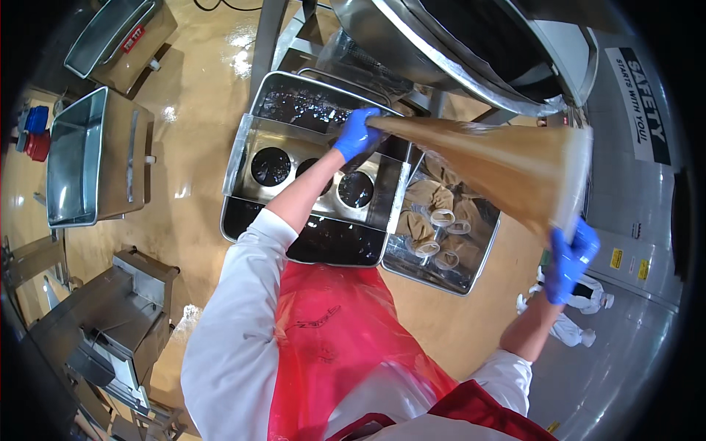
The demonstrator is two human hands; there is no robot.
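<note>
Left hand (357,135) and right hand (574,261) respectively clamp the narrowed part and pale rim (577,176) of the tan cloth bag (482,160), spanning it partly above the tray (407,263) of similar bags (430,195), though a slipping left grip could drop cloth into the glossy dark liquid (334,244).

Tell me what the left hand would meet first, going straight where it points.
Past the tan bag it holds, the left hand would probably meet the large metal vessel, though depth is unclear.
</note>
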